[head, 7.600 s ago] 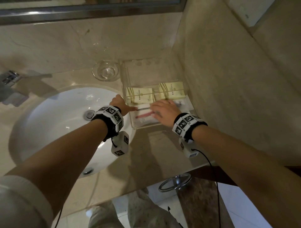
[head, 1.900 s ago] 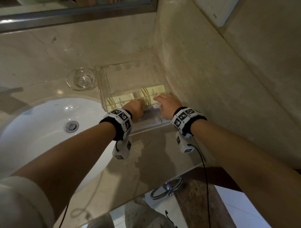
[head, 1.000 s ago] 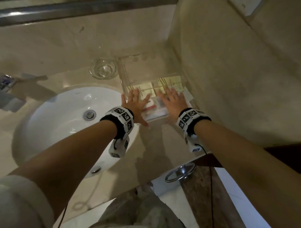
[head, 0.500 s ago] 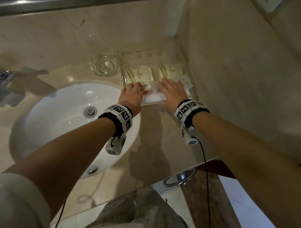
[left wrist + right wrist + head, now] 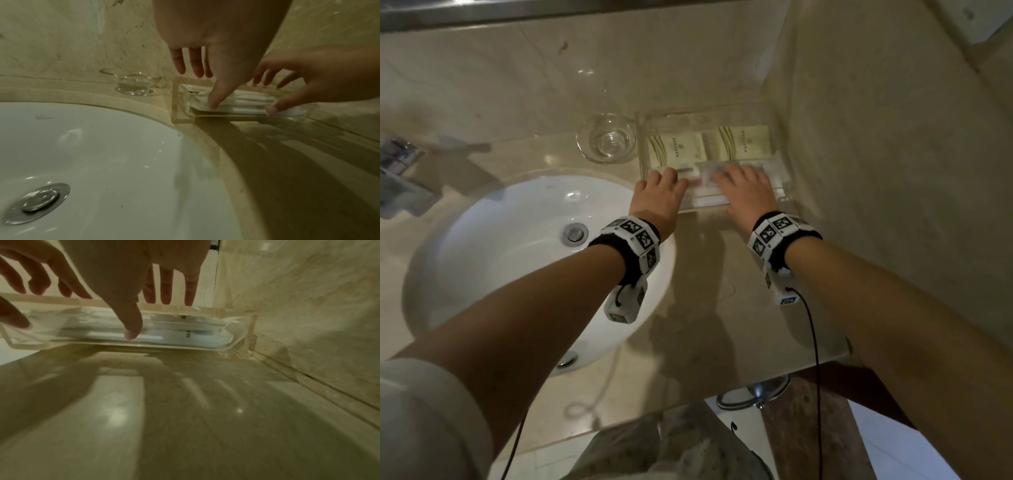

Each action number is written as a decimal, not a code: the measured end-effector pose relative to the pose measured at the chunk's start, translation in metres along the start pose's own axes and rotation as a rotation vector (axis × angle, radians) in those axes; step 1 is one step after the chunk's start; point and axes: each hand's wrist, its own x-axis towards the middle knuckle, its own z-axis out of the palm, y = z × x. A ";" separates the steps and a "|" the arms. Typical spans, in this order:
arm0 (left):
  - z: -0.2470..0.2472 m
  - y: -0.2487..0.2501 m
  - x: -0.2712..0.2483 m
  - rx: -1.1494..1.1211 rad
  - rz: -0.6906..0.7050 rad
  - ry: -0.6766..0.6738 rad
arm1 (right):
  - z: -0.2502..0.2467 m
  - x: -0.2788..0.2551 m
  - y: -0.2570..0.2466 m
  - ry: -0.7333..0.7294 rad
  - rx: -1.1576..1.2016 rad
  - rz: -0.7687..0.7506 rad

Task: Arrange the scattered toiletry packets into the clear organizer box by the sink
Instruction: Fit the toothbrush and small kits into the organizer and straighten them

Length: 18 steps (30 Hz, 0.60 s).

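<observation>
The clear organizer box stands in the counter's back right corner against the wall. Two cream packets lie side by side in its rear half. Clear-wrapped packets, one with a red item inside, lie along its front. My left hand is at the box's front left, and my right hand at its front right. In the wrist views each thumb presses the box's front wall. The straight fingers of both hands reach over the wrapped packets. Neither hand holds anything.
A small glass bowl sits just left of the box. The white sink with its metal drain fills the left side of the counter. A faucet is at the far left. Beige counter runs in front of the box.
Since a second ago both hands have drawn back from lying flat inside the box to its front edge. Since half a second ago they have barely moved.
</observation>
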 end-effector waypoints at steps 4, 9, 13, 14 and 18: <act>-0.001 0.000 0.004 0.009 -0.013 0.008 | -0.001 0.006 -0.001 0.004 -0.006 -0.001; -0.003 -0.002 0.009 -0.007 -0.029 0.019 | -0.003 0.015 -0.002 0.028 -0.038 -0.007; 0.000 -0.003 0.015 -0.036 -0.043 0.042 | -0.002 0.021 -0.002 0.038 -0.042 0.017; 0.000 -0.003 0.016 -0.045 -0.046 0.045 | -0.001 0.023 -0.003 0.039 -0.041 0.022; -0.001 -0.004 0.017 -0.081 -0.052 0.043 | 0.002 0.028 -0.005 0.038 -0.034 0.028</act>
